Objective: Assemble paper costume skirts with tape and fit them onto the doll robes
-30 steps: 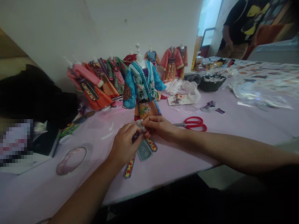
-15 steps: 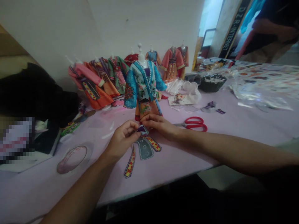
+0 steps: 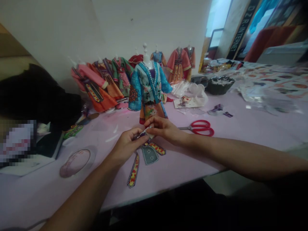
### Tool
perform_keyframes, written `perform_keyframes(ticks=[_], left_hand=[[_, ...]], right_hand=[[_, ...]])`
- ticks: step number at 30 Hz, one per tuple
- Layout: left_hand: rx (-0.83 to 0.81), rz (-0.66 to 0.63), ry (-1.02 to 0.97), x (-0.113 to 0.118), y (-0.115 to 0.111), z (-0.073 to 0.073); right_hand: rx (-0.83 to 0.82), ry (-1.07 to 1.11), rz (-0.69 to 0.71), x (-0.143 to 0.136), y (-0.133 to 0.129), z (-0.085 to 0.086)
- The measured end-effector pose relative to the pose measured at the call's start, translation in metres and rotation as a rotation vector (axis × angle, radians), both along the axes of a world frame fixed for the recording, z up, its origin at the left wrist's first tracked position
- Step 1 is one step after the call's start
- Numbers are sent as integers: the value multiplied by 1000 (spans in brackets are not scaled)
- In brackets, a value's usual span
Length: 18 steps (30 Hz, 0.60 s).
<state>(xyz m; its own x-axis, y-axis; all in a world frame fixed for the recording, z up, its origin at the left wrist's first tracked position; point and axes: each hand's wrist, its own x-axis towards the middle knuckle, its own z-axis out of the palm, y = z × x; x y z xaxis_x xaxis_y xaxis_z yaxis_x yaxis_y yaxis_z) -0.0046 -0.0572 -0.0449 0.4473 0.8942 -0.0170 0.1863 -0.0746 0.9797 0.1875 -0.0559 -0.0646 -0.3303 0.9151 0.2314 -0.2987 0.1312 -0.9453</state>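
Note:
In the head view my left hand (image 3: pixel 127 141) and my right hand (image 3: pixel 165 128) meet at the table's front middle, fingers pinched. Between them is a small purple-and-white piece (image 3: pixel 150 134), thin like fabric or a sticker; the fingers hide much of it. Below it lies a grey panel (image 3: pixel 149 155) edged with white dots. Beside the panel are a long yellow-and-red strip (image 3: pixel 133 170) and a shorter patterned strip (image 3: pixel 158 149); whether these join the held piece is hidden. Just behind my hands a headless doll form in a blue robe (image 3: pixel 150 83) stands upright.
Red-handled scissors (image 3: pixel 202 127) lie right of my right hand. Purple scraps (image 3: pixel 218 108) and a dark bowl (image 3: pixel 220 86) are farther right. Several dressed doll forms (image 3: pixel 178 65) line the wall. An oval hoop-like item (image 3: pixel 75 163) lies left, near a black bag-like shape (image 3: pixel 38 96).
More of the piece's white side shows between my fingers, and my left hand has shifted slightly right. The long strip's lower end has slid a little nearer. The person at far right has left view.

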Motion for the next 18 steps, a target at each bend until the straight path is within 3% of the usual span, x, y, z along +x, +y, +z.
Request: perform_keyframes(ticks=[11, 18], left_hand=[[-13, -15, 26, -2, 1, -4], [-40, 79, 2, -2, 2, -1]], right_hand=[[81, -90, -40, 1, 1, -2], [387, -323, -224, 5, -10, 15]])
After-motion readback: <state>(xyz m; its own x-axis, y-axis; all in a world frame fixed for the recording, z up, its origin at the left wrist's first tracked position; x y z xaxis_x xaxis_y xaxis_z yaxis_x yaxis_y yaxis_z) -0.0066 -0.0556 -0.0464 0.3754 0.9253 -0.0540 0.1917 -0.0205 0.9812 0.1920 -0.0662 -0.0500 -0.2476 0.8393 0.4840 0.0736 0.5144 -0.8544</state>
